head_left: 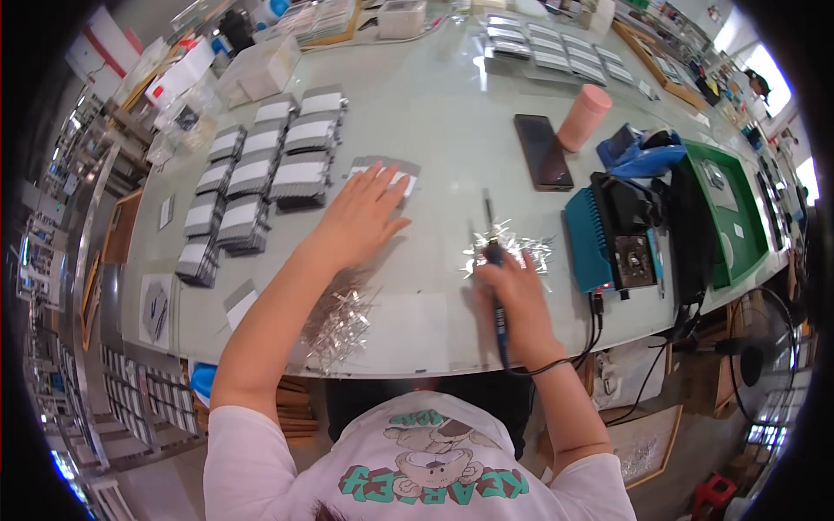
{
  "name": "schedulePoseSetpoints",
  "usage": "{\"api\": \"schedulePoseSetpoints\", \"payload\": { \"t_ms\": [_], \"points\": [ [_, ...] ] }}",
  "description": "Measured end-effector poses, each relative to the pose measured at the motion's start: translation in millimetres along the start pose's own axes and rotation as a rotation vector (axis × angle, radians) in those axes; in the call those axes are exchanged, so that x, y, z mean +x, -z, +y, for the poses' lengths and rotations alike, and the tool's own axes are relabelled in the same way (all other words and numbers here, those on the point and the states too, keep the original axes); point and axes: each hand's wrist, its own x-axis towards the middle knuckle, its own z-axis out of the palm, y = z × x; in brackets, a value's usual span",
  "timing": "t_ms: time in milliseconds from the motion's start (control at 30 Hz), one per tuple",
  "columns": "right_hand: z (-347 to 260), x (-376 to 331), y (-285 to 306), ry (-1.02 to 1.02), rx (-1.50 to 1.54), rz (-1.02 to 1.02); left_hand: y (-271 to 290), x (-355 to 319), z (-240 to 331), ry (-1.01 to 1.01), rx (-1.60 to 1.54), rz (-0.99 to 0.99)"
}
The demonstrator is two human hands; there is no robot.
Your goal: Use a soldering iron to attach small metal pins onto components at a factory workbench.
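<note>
My left hand [363,213] lies with its fingers spread over a small fanned row of flat grey-and-white pieces [407,167] in the middle of the table. Its fingertips touch their white band, and the palm hides some of them. In my right hand [523,306] is a soldering iron [495,253], its thin tip pointing away from me. Behind that hand spreads a heap of thin shiny silver strips [537,249]. A second heap of such strips [340,328] lies near the front edge, beside my left forearm.
Several stacks of the grey-and-white pieces [252,172] stand at left, with more rows [556,48] far back. On the right are a dark phone [544,152], a pink cylinder [585,117], a teal soldering station [589,239] with its cable, a blue holder [638,152] and a green tray [738,252].
</note>
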Motion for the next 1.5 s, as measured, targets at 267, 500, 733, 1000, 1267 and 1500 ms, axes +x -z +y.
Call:
{"api": "schedulePoseSetpoints", "payload": {
  "t_ms": [267,500,733,1000,1267,1500],
  "points": [
    [-3,-30,51,0.156,0.24,0.15,28,5,61,-0.088,-0.228,-0.225],
    [31,-90,109,0.075,0.393,0.721,31,-4,170,-0.041,-1.229,-0.347],
    [105,-85,104,-0.087,0.71,0.87,-5,86,262,0.297,-1.989,-0.087],
    [118,-75,120,-0.137,0.772,0.85,7,97,285,0.308,-2.073,-0.145],
    [149,-90,147,-0.138,0.749,0.904,0,125,321,0.238,-2.141,-0.194],
    [181,-102,167,-0.121,0.627,0.929,-39,137,351,0.208,-1.956,-0.127]
  ]
}}
